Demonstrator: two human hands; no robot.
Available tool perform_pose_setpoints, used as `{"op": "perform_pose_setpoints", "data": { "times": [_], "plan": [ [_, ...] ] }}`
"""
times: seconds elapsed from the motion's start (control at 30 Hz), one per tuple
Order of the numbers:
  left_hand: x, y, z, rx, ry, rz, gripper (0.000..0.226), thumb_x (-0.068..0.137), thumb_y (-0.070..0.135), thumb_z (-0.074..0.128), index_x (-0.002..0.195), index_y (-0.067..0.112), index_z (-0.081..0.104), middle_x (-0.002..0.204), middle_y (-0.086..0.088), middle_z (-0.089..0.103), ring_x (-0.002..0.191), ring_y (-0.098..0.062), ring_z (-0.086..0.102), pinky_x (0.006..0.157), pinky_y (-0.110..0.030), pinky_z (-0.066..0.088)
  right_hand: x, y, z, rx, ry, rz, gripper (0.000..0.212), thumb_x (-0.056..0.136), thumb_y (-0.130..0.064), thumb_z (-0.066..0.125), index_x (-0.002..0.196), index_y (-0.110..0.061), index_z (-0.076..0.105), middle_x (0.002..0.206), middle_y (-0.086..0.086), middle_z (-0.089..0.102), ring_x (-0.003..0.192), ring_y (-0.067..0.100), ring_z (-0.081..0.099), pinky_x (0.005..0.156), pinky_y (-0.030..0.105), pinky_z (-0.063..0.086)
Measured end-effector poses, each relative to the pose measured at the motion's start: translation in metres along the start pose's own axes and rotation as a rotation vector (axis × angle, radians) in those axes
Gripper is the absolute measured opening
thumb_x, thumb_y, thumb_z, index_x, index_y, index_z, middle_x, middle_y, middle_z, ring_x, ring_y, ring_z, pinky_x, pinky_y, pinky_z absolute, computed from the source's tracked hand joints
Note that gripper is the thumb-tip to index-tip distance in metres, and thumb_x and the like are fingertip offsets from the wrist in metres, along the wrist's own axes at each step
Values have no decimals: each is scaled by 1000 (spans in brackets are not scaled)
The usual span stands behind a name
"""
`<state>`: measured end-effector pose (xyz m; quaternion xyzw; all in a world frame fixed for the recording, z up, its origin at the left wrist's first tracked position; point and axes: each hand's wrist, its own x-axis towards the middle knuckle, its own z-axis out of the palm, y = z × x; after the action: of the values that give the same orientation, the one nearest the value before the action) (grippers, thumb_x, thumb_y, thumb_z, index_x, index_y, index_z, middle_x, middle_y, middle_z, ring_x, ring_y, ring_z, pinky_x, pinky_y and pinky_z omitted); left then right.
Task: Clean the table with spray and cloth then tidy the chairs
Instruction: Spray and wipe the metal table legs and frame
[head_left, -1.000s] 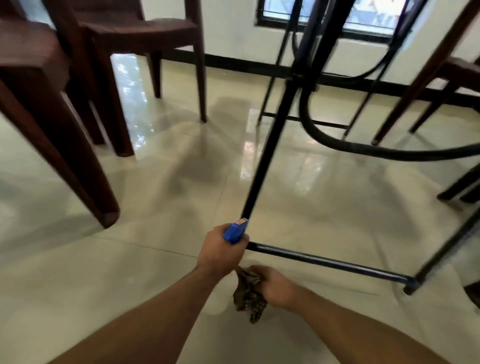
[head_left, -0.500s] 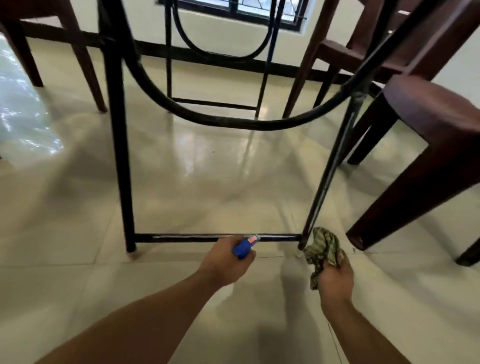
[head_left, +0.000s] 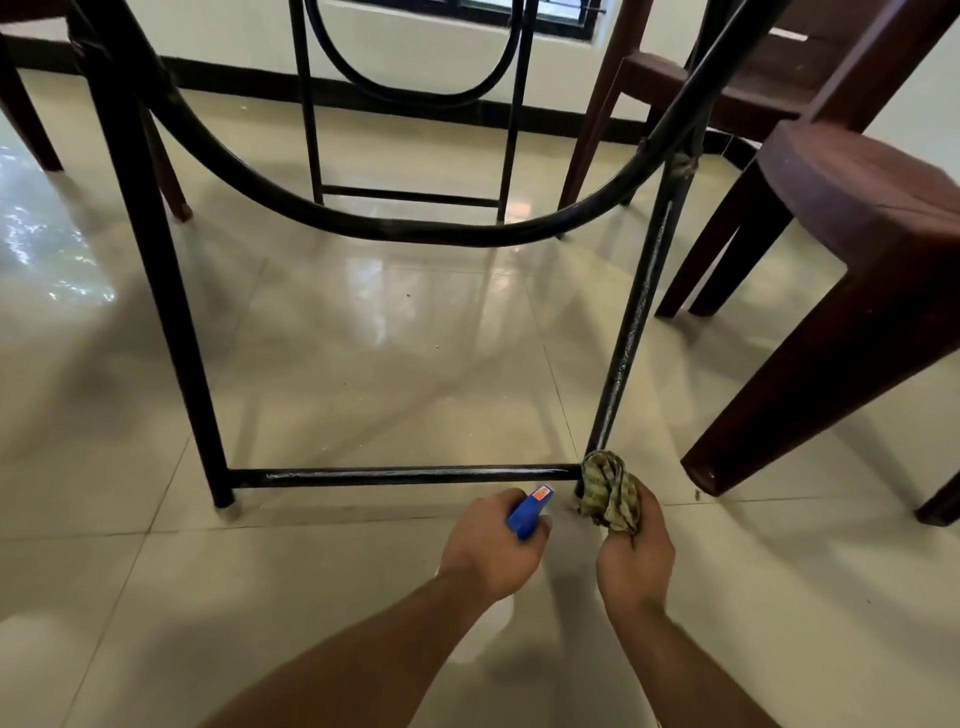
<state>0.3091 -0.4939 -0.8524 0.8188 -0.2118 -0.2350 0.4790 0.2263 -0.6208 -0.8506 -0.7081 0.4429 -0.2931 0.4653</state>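
Cloth (head_left: 610, 493), bunched in the closed grip of the right hand (head_left: 635, 558), touches the black table leg (head_left: 631, 332) at its foot, just above the tiled floor (head_left: 363, 338). Grip of the left hand (head_left: 485, 553) holds a blue spray bottle (head_left: 529, 512), apparently aimed at the crossbar (head_left: 405, 475).

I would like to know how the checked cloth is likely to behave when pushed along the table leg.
The cloth looks floppy: it bunches into folds in the right hand. It seems light, held by fingers alone. Against the metal leg it should mould round it.
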Motion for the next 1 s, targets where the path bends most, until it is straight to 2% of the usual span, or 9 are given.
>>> {"op": "perform_pose_setpoints", "data": {
  "times": [0.13,0.33,0.43,0.53,0.6,0.73,0.8,0.9,1.0],
  "plan": [
    [0,0,-12,-29,-23,4,21,88,35,65,76,20,57,61,7,50,55,-12,41,60,-31,42,3,0,13,-227,-43,-300,53,88,9,52,137,-11,56,133,0,56,124,20,51,109,34,41],
    [-7,-13,-48,-29,22,-40,12,88,24,68,78,20,62,62,1,58,58,-12,49,64,-41,54,-2,-5,72,-610,-287,-179,74,89,-2,54,157,-16,28,165,5,19,149,29,16,123,40,24],
    [-13,-21,-69,-45,33,-67,15,90,22,68,77,25,62,62,5,58,59,-13,52,66,-44,56,-12,-10,87,-757,-473,-434,73,95,-7,48,160,-24,19,167,-5,14,154,18,5,125,35,15],
    [-15,-29,-84,-40,59,-83,12,90,26,70,81,24,63,67,-2,63,61,-15,56,69,-45,58,6,-3,85,-851,-290,-350,67,92,-20,39,158,-22,25,166,-2,21,154,19,8,126,36,6],
    [-16,-30,-93,-36,66,-90,10,89,29,70,84,23,64,72,-9,67,62,-16,58,70,-48,60,6,-4,94,-785,-228,-220,68,92,-17,46,157,-16,26,167,3,19,155,22,3,126,39,2],
    [-12,-36,-112,5,56,-28,4,89,27,71,89,26,67,71,-5,68,62,-19,60,69,-49,59,-10,-2,100,-577,-502,-407,64,94,-17,42,157,-22,30,167,-4,13,154,14,-6,126,36,-3],
    [-12,-41,-120,1,53,-22,5,90,27,70,92,30,68,74,-10,70,61,-17,58,68,-48,57,3,10,88,-599,-421,-396,65,90,-30,36,155,-24,34,166,-4,18,155,14,2,126,37,0],
    [-15,-47,-128,45,68,8,4,90,28,70,88,30,66,72,-6,68,58,-11,55,65,-40,55,10,3,96,-576,-210,-136,61,91,-10,47,151,-12,41,163,9,29,154,26,14,126,41,9],
    [-16,-53,-130,43,60,-16,5,89,28,70,89,30,66,69,-2,67,57,-11,57,64,-38,55,-28,-15,121,-388,-533,-326,59,93,-21,45,152,-18,41,163,0,27,155,22,10,126,40,14]
  ]
}}
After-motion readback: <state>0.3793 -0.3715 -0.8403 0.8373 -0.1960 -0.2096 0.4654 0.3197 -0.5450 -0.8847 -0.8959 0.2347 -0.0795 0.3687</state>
